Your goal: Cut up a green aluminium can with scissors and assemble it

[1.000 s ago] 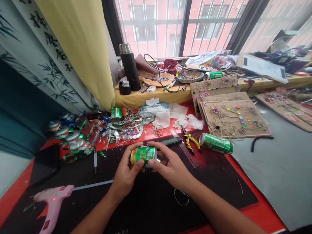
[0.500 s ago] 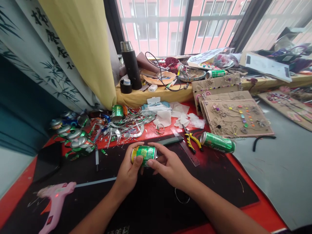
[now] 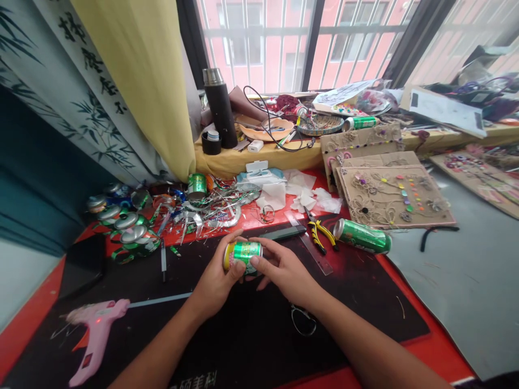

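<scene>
Between both hands I hold a short green and yellow can piece on its side, above the black mat. My left hand grips its left end, thumb across the front. My right hand closes on the right end, its thumb also on the front. Below my right wrist lies a dark loop with a pale rim. Yellow and black pliers and a clear ruler rest beyond my right hand. A whole green can lies on its side farther right.
A pink glue gun with a glue stick lies at the left. Several small teapot-like can pieces and shredded metal strips fill the back left. Decorated cardboard panels lean at the right. A black thermos stands on the sill.
The can piece has turned slightly in my fingers and sits a little to the right in view. The fingers of my right hand have shifted on it. The whole view has moved slightly.
</scene>
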A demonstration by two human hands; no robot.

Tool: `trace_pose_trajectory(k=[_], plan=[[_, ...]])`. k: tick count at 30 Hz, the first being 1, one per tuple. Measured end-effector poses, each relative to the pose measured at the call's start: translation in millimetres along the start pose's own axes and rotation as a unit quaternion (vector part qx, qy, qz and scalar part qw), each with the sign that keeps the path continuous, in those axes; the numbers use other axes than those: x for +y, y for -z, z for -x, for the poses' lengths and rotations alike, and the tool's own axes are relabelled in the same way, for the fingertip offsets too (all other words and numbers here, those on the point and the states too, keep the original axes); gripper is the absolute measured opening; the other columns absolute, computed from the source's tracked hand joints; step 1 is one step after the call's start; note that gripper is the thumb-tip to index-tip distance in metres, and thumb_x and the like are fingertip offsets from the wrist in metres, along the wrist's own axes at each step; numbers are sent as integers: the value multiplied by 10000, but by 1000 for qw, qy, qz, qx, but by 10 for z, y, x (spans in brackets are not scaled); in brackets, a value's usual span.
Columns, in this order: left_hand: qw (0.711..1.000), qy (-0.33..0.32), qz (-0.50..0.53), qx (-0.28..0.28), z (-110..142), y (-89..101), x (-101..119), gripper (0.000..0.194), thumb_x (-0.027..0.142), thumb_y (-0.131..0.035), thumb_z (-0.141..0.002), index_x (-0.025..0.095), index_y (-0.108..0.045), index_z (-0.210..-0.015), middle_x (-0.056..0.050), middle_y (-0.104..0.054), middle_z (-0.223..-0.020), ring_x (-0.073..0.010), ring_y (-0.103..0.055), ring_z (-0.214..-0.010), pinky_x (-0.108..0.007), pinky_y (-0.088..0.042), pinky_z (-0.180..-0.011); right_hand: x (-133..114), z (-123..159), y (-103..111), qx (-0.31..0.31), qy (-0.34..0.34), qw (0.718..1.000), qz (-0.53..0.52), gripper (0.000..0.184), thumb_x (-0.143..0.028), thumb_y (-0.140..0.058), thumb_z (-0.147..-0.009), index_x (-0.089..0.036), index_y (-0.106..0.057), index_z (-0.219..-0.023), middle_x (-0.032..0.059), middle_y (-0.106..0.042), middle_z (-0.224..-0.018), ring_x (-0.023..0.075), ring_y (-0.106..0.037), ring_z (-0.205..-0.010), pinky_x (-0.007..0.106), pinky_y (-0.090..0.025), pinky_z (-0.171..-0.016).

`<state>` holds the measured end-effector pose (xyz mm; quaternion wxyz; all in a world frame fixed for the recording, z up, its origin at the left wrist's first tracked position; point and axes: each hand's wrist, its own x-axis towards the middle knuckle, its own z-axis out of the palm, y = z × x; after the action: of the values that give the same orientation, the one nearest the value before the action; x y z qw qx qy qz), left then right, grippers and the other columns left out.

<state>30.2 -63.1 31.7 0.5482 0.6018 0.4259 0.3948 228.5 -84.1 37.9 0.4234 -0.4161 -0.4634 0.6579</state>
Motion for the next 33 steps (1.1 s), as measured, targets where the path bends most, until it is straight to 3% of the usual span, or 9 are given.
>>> trace_pose_trajectory(k=[2, 5, 7, 11, 14, 19, 24, 33], plan=[[1000, -15, -9, -7, -11, 71, 39, 775, 686, -754, -897, 276, -533, -1516, -123, -617, -1443, -298, -677, -1186, -370, -584, -957, 6, 0, 6, -13, -5, 1000, -19, 663, -575, -786, -928, -221, -621, -1463, 105, -757, -1180, 197, -797, -833, 230, -625, -583], [999, -25, -14, -20, -33, 131, 94, 627, 588, -782, -915, 286, -622, -1440, -109, -642, -1438, -322, -650, -1268, -397, -559, -1032, 21, 3, 10, -12, 2, 1000, -18, 685, -602, -776, -934, -225, -613, -1482, 103, -748, -1163, 204, -794, -842, 232, -623, -580], [1000, -21, -15, -17, -44, 126, 115, 560, 569, -796, -905, 263, -674, -1358, -106, -687, -1352, -306, -686, -1168, -390, -587, -972, 28, 4, 13, -4, 11, 1000, -4, 695, -607, -750, -954, -226, -589, -1513, 107, -742, -1172, 214, -785, -881, 235, -625, -585], [1000, 11, 10, 23, -54, 70, 124, 615, 614, -798, -879, 228, -655, -1336, -88, -731, -1117, -252, -694, -873, -326, -613, -669, 35, 7, 12, 33, 35, 998, 37, 735, -568, -737, -974, -245, -507, -1593, 141, -678, -1370, 213, -750, -954, 255, -640, -620], [998, 15, 25, 47, -52, 44, 117, 650, 650, -786, -874, 213, -646, -1334, -93, -723, -1084, -247, -672, -837, -314, -601, -606, 40, 13, 3, 50, 46, 996, 66, 752, -520, -779, -947, -265, -504, -1599, 142, -625, -1460, 185, -723, -901, 280, -646, -642], [999, 20, 13, 32, -34, 36, 76, 642, 678, -737, -904, 212, -648, -1337, -79, -716, -1034, -208, -641, -707, -331, -588, -609, 44, 15, -6, 45, 38, 994, 96, 709, -453, -810, -922, -272, -552, -1557, 102, -726, -1251, 206, -720, -861, 319, -644, -670], [999, 13, -32, 32, -2, 27, 62, 619, 686, -635, -974, 214, -620, -1375, -33, -670, -898, -188, -618, -633, -323, -539, -620, 36, 1, 9, 45, 30, 994, 98, 707, -499, -838, -893, -268, -604, -1520, 82, -761, -1114, 233, -752, -833, 337, -633, -667], [996, 22, -71, 39, 20, 27, 38, 661, 717, -548, -1003, 214, -589, -1430, -38, -664, -893, -195, -594, -652, -322, -504, -622, 47, -1, -3, 37, 29, 995, 87, 707, -514, -858, -868, -239, -633, -1479, 36, -765, -910, 230, -769, -793, 322, -621, -651]])
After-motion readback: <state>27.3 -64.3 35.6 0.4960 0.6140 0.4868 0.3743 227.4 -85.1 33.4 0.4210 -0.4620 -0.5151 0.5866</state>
